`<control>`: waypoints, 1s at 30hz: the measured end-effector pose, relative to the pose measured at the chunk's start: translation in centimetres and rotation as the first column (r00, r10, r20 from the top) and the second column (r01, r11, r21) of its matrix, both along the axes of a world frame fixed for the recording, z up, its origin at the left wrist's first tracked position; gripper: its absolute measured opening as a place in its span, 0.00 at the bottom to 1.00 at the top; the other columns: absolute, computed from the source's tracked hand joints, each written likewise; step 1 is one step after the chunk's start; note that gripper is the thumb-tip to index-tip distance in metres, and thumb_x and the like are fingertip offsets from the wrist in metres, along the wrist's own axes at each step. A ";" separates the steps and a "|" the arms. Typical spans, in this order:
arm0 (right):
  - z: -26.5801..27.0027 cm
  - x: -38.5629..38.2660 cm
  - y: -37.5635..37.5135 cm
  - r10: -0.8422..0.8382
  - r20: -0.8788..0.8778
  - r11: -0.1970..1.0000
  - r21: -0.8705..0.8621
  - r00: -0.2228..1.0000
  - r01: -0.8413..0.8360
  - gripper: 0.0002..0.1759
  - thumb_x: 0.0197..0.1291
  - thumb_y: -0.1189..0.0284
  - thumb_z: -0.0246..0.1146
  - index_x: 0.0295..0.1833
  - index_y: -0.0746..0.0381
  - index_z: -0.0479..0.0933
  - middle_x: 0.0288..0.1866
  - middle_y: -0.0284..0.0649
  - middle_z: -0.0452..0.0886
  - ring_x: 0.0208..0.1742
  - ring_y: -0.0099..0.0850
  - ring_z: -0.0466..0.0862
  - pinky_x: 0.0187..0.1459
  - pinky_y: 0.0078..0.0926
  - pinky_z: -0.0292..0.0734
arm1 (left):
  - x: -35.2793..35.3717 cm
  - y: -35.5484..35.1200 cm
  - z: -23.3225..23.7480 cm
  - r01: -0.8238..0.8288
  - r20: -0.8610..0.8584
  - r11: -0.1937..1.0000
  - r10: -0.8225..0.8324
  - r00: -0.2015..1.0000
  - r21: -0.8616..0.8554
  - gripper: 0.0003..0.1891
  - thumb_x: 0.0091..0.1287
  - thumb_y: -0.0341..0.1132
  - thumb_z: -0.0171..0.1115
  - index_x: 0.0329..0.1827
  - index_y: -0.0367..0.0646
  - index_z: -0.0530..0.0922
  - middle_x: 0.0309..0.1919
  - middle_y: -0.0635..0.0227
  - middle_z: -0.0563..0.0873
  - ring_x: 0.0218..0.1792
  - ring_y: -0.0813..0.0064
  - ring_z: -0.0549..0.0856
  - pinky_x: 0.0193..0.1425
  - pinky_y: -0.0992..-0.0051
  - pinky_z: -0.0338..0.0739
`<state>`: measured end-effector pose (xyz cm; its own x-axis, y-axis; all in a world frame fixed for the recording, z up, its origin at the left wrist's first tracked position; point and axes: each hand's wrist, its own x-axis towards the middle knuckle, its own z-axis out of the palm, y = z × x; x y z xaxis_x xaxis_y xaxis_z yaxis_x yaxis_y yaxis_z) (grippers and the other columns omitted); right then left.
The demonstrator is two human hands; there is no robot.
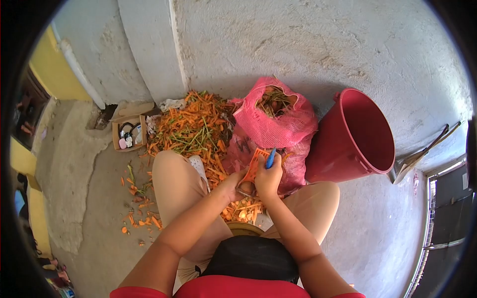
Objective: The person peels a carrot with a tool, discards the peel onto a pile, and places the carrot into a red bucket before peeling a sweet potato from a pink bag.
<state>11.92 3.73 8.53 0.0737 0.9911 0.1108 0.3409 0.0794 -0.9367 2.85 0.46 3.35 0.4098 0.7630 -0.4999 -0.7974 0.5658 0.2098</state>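
Observation:
Both hands meet above my lap, in front of the pink mesh sack. My right hand is closed around a tool with a blue handle; its working end is hidden. My left hand is closed on the near end of a flat orange piece with pale marks, whose kind I cannot make out. A brownish rounded thing shows between the hands, partly covered by fingers. Below them lie carrot peelings, at the rim of a yellowish basin.
A heap of carrot pieces and green stalks lies against the wall, left of the sack. A tilted red bucket stands to the right. At the far left sits a small cardboard box. A dustpan leans on the wall.

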 end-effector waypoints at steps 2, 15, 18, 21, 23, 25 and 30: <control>0.2 0.1 0.2 0.002 0.104 1.000 0.030 0.995 -0.005 0.12 0.52 0.72 0.58 0.38 0.66 0.66 0.21 0.43 0.73 0.21 0.31 0.73 0.24 0.28 0.67 | -0.2 0.0 0.8 0.046 -0.061 0.998 -0.044 0.997 0.041 0.16 0.65 0.46 0.43 0.42 0.42 0.71 0.32 0.68 0.79 0.29 0.72 0.78 0.32 0.74 0.74; -3.6 7.9 11.5 -0.384 0.047 0.894 0.267 0.922 0.359 0.09 0.53 0.70 0.56 0.34 0.65 0.69 0.22 0.40 0.74 0.23 0.31 0.74 0.28 0.29 0.68 | -1.4 0.1 0.1 0.136 -0.312 0.990 -0.118 0.943 0.036 0.25 0.63 0.49 0.45 0.50 0.35 0.67 0.37 0.65 0.76 0.34 0.76 0.77 0.35 0.79 0.74; -3.0 4.8 8.5 -0.201 -0.001 0.942 0.273 0.980 0.194 0.08 0.53 0.71 0.57 0.34 0.66 0.70 0.22 0.36 0.70 0.21 0.26 0.67 0.26 0.24 0.65 | -0.7 1.5 -1.9 0.131 -0.547 0.991 -0.099 0.831 0.020 0.23 0.64 0.48 0.45 0.50 0.36 0.68 0.39 0.66 0.76 0.37 0.77 0.77 0.42 0.80 0.72; -2.8 1.9 5.4 -0.077 -0.182 0.981 0.163 0.980 0.107 0.07 0.54 0.73 0.56 0.33 0.66 0.69 0.20 0.33 0.67 0.20 0.23 0.64 0.24 0.23 0.62 | -1.1 2.0 -4.8 0.141 -0.745 0.982 0.001 0.667 0.127 0.24 0.64 0.51 0.41 0.50 0.39 0.67 0.43 0.61 0.76 0.42 0.70 0.76 0.42 0.72 0.71; -2.7 1.2 4.2 -0.072 -0.200 0.993 0.083 0.977 0.090 0.06 0.54 0.74 0.56 0.34 0.66 0.70 0.21 0.30 0.68 0.22 0.18 0.64 0.24 0.18 0.62 | -1.4 2.4 -5.7 0.097 -0.707 0.992 -0.010 0.707 0.083 0.21 0.65 0.49 0.38 0.46 0.41 0.70 0.38 0.64 0.78 0.37 0.72 0.78 0.38 0.72 0.72; -1.9 1.1 3.4 -0.067 -0.209 0.998 -0.002 0.975 0.069 0.06 0.55 0.75 0.55 0.35 0.66 0.71 0.22 0.30 0.69 0.23 0.16 0.65 0.25 0.15 0.63 | -1.3 1.7 -3.1 -0.004 -0.417 1.000 0.017 0.909 0.031 0.19 0.65 0.48 0.40 0.45 0.42 0.71 0.34 0.66 0.78 0.33 0.74 0.78 0.34 0.74 0.73; -0.7 -0.1 1.7 0.043 -0.231 0.990 0.141 0.972 -0.011 0.07 0.55 0.75 0.54 0.37 0.67 0.70 0.25 0.32 0.71 0.26 0.19 0.68 0.29 0.17 0.66 | -0.6 0.9 0.4 -0.034 -0.092 0.996 0.026 0.995 -0.085 0.17 0.66 0.46 0.39 0.39 0.43 0.72 0.23 0.68 0.75 0.19 0.76 0.75 0.20 0.76 0.70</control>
